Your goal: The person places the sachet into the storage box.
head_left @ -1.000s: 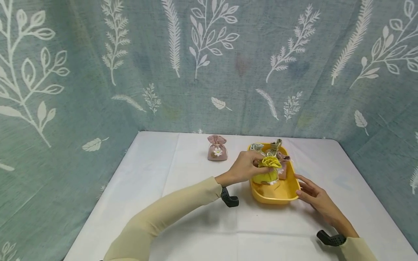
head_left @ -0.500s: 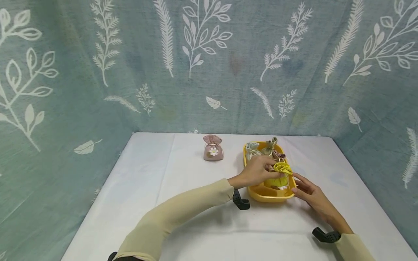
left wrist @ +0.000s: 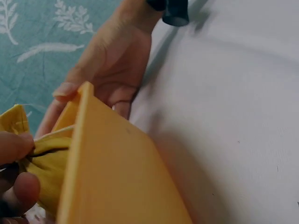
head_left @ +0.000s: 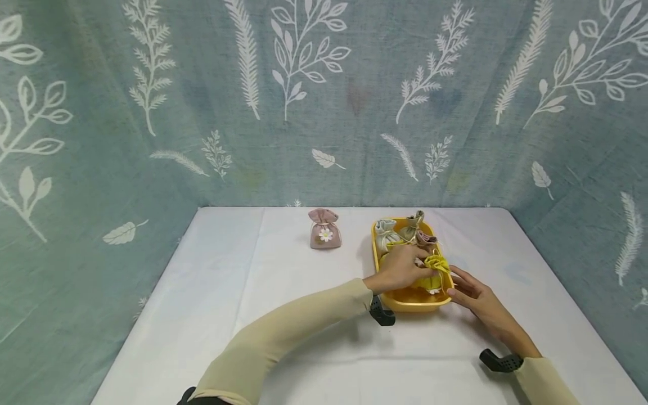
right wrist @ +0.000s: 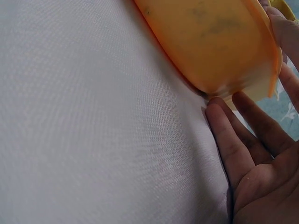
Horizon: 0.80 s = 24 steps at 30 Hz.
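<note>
My left hand [head_left: 402,267] pinches a yellow drawstring pouch [head_left: 430,281] just below its gathered top, low inside a yellow-orange plastic tray [head_left: 412,307]. The left wrist view shows fingertips on the bunched neck of the pouch [left wrist: 49,172], close behind the tray wall [left wrist: 117,163]. My right hand [head_left: 478,295] touches the right side of the tray; in the right wrist view its fingers [right wrist: 229,135] lie nearly straight against the outer wall. Inside the tray's far end sit a pale silver-green pouch [head_left: 386,233], an olive one [head_left: 412,225] and a dusty-pink one [head_left: 427,239].
A dusty-pink pouch [head_left: 325,229] with a white flower stands upright on the white tablecloth [head_left: 283,270], left of the tray. A green curtain with white leaf prints [head_left: 263,152] hangs behind the table's back edge.
The left hand has lowered the yellow pouch and shifted it toward the tray's right side. The right hand keeps its place at the tray. The head view has drifted slightly.
</note>
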{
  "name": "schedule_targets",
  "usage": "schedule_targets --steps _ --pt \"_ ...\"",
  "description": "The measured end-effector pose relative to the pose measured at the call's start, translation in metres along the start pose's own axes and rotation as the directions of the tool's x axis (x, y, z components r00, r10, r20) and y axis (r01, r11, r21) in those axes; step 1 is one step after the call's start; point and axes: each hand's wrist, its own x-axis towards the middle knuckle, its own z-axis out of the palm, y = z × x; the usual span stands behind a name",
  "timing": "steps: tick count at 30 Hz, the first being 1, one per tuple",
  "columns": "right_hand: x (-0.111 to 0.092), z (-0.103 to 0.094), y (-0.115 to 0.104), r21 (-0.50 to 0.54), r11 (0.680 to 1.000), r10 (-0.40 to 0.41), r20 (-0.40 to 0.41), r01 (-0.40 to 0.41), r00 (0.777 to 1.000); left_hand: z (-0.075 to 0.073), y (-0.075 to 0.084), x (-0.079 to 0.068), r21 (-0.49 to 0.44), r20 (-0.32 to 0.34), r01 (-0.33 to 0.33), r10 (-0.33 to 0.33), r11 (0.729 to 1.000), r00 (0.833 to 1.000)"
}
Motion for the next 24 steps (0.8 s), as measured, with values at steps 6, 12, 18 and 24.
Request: schedule_targets --steps 6,12,18,24 --pt "0.001 0.001 0.001 0.003 1.000 -0.021 0.011 0.021 1.000 -0.005 -0.004 -0.001 -0.039 -0.001 0.016 -0.016 0.999 1.000" --pt "0.000 0.000 -0.001 0.004 1.000 -0.027 0.007 0.027 1.000 -0.029 -0.005 -0.009 -0.218 0.009 -0.022 0.024 0.976 1.000" --pt "0.000 0.001 -0.002 -0.009 1.000 -0.018 0.003 0.018 1.000 -0.052 -0.019 -0.018 -0.244 -0.056 -0.051 0.038 0.968 0.998" --pt "0.000 0.002 -0.002 -0.019 1.000 -0.012 0.001 0.012 1.000 -0.075 -0.044 -0.030 -0.286 -0.104 -0.019 -0.011 0.958 0.994"
